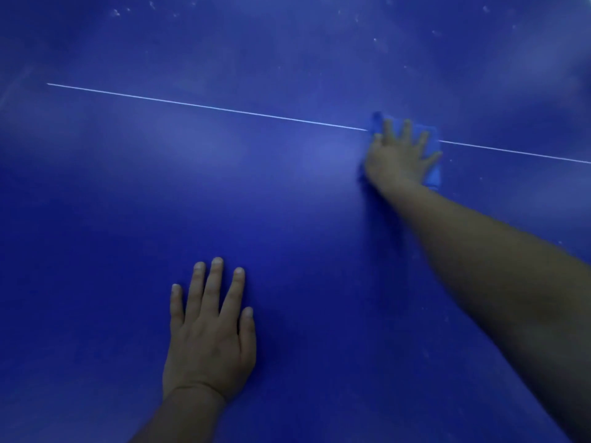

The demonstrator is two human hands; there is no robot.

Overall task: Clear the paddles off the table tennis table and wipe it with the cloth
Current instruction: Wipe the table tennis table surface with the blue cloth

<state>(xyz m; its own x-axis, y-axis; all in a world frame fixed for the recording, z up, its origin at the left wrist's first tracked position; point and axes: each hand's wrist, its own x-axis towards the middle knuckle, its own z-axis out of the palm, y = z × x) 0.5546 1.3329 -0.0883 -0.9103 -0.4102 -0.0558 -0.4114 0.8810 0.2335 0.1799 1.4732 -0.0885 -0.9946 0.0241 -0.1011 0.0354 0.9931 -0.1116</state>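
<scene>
The blue table tennis table (128,193) fills the whole view. A blue cloth (433,174) lies on it at the right, across the thin white centre line (208,107). My right hand (399,155) presses flat on the cloth with its fingers spread, arm stretched out. My left hand (208,330) rests flat on the bare table near the bottom, fingers straight and holding nothing. No paddles are in view.
Pale dusty specks and smears (380,43) dot the far part of the table beyond the white line, mostly toward the upper right. The table's edges are out of view.
</scene>
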